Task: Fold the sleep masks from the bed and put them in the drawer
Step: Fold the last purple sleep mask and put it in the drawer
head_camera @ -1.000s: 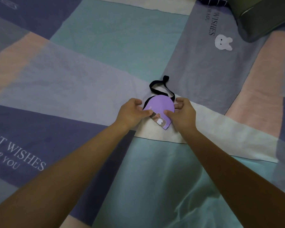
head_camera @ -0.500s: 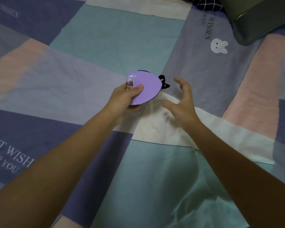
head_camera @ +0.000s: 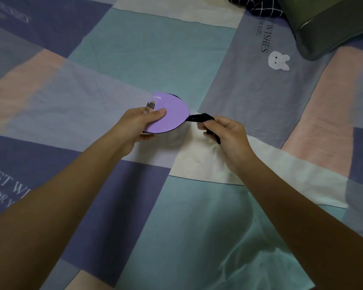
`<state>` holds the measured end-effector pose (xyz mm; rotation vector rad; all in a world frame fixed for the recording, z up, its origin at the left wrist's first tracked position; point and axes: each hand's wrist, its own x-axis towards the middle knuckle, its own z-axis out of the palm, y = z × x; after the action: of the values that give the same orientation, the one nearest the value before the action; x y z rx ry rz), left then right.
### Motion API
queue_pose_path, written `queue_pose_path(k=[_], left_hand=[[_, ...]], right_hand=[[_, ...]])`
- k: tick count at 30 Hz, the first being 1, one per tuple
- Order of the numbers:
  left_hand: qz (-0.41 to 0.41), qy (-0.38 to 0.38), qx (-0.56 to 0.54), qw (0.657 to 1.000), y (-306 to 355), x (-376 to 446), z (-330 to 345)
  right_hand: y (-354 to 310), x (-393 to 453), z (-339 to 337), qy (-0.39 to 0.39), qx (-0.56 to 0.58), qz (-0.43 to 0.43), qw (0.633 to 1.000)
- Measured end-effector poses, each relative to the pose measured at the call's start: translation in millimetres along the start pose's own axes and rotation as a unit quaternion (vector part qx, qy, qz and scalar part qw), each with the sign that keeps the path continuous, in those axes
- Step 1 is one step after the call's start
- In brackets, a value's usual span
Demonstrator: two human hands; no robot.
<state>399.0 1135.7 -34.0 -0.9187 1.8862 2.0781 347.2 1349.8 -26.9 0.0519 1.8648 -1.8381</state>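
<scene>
1. Head view, the hold: a person's left hand is pinching a purple sleep mask, already doubled into a half-round, with the thumb lying on top near the printed corner and the fingers underneath. The mask is hovering just above the patchwork bed, not lying on it.

2. Head view, the strap: the right hand is curling round the black elastic strap, which is running from the mask's right-hand edge into the fingers, with a short end showing below the palm.

3. Head view, the step in hand: judging by this, the strap is being gathered so it can be wound round or tucked into the folded mask. Doing it well likely means the left thumb keeping firm pressure so the two halves are not springing apart, while the right hand is drawing the strap snug but not taut enough to buckle the soft pad.

4. Head view, the risk: a loose elastic could be uncoiling on the way to the drawer, which is not in sight here.

5. Head view, the surroundings: a grey-green pillow and a dark checked cloth are lying at the far right corner, well apart from the hands.
</scene>
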Motion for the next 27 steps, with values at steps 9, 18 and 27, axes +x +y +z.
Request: queue_pose_path(k=[9, 18, 27], left_hand=[[-0.036, 0.138, -0.03, 0.989, -3, -2, -12], [0.039, 0.126, -0.026, 0.991, -9, -15, -2], [0.066, 0.134, 0.024, 0.988, -30, -20, 3]], right_hand=[[-20, -19, -4, -0.161, 0.238, 0.028, 0.957], [-18, -9, -15, -0.003, -0.364, 0.046, 0.93], [-34, -15, -4, -0.021, 0.378, 0.05, 0.924]])
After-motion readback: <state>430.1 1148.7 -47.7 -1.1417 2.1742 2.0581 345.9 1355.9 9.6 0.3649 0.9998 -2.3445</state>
